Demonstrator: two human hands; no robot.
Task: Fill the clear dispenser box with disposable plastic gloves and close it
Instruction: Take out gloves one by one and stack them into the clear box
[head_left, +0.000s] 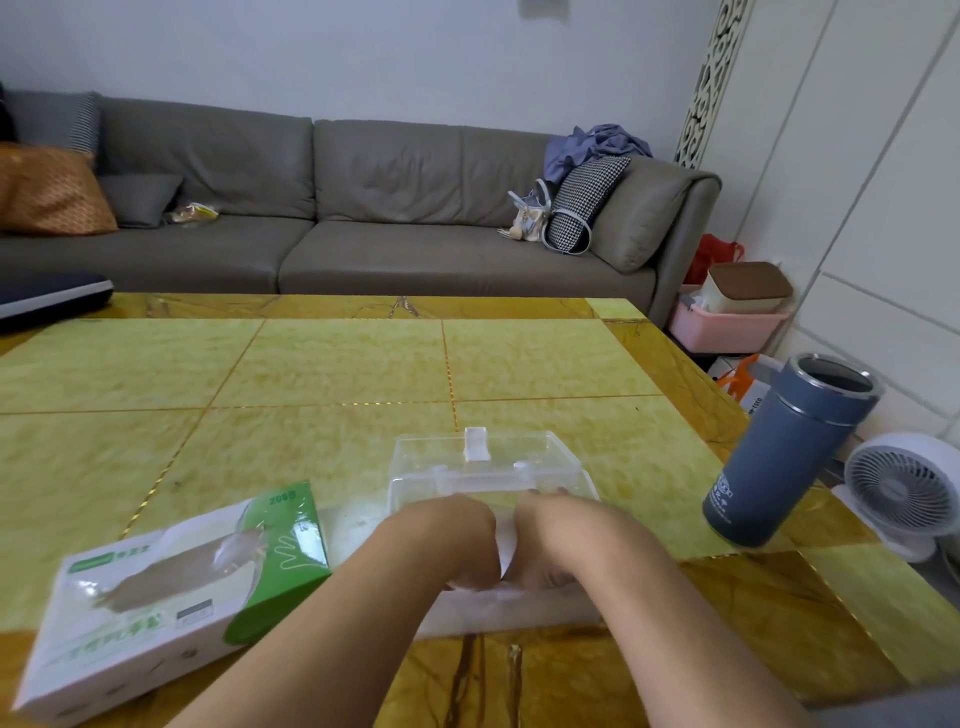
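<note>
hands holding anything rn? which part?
Both: left hand and right hand grip the wad of plastic gloves from above, inside the open clear box. Fingers hidden.

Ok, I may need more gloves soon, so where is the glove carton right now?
In the head view the glove carton lies on the table at lower left, just left of the left hand and the clear dispenser box.

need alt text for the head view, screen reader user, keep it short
Both hands, left hand and right hand, reach down side by side into an open clear box on a yellow-green table, its lid tipped back behind them. A glove carton lies to the left and a blue flask stands to the right, with a grey sofa behind.
</note>
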